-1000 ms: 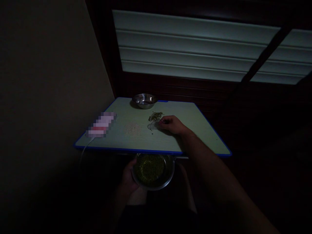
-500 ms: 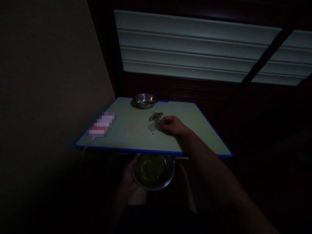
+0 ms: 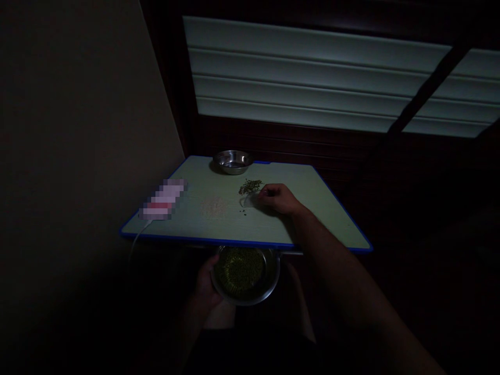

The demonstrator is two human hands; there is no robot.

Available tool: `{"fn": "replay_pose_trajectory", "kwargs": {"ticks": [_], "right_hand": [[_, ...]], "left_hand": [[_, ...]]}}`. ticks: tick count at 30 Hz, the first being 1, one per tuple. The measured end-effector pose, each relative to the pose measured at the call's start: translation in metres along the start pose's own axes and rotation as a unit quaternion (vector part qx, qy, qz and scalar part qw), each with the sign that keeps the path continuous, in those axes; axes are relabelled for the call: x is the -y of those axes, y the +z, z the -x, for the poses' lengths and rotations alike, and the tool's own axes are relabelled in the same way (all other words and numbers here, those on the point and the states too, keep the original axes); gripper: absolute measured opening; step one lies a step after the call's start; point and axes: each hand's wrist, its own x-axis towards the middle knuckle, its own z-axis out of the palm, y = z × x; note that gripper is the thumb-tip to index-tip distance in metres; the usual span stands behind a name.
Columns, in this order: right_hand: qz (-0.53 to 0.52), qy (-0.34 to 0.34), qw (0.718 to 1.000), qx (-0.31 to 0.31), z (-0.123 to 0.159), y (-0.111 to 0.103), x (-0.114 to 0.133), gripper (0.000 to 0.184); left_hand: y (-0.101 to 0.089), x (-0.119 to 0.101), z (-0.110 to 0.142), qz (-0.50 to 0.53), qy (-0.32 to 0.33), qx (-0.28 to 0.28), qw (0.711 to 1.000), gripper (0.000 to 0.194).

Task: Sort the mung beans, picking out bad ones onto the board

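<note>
The room is dim. My left hand [image 3: 206, 284] grips the rim of a steel bowl of green beans [image 3: 245, 275], held below the near edge of a pale table with a blue rim [image 3: 203, 240]. Resting on the tabletop, my right hand [image 3: 278, 198] has its fingers curled in a pinch beside a small dark pile of beans [image 3: 250, 186]. What the fingertips hold is too small to make out. A pale patch of white grains [image 3: 213, 207] lies to the left of that hand.
An empty steel bowl [image 3: 232, 161] stands at the table's far edge. A flat pinkish object [image 3: 163, 199] with a white cable lies at the left side. A wall rises on the left, and a window with blinds sits behind.
My right hand has shifted slightly toward the dark bean pile. The pale smear by its fingertips no longer shows. The left hand and its bowl have stayed put.
</note>
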Motion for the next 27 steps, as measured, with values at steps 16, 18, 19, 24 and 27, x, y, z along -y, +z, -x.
{"fn": "replay_pose_trajectory", "kwargs": {"ticks": [16,18,19,24,27], "right_hand": [[0.014,0.037,0.998,0.042,0.0023,-0.0013,0.0013,0.015],[0.018,0.034,0.999,0.039,0.0018,-0.0011,0.0008,0.014],[0.019,0.033,0.999,0.036,0.0015,-0.0011,0.0007,0.014],[0.031,0.024,0.999,0.02,0.0005,-0.001,0.0014,0.014],[0.038,0.023,0.999,0.022,0.0004,-0.0003,0.0008,0.014]], "left_hand": [[-0.0071,0.0012,-0.0049,0.013,-0.007,0.058,0.998,0.021],[-0.0068,0.0012,-0.0049,0.011,-0.005,0.046,0.999,0.021],[-0.0065,0.0012,-0.0047,0.009,-0.003,0.04,0.999,0.021],[-0.0054,0.001,-0.0039,0.003,0.0,0.008,1.0,0.021],[-0.006,0.0009,-0.004,-0.002,-0.001,0.01,1.0,0.022]]}}
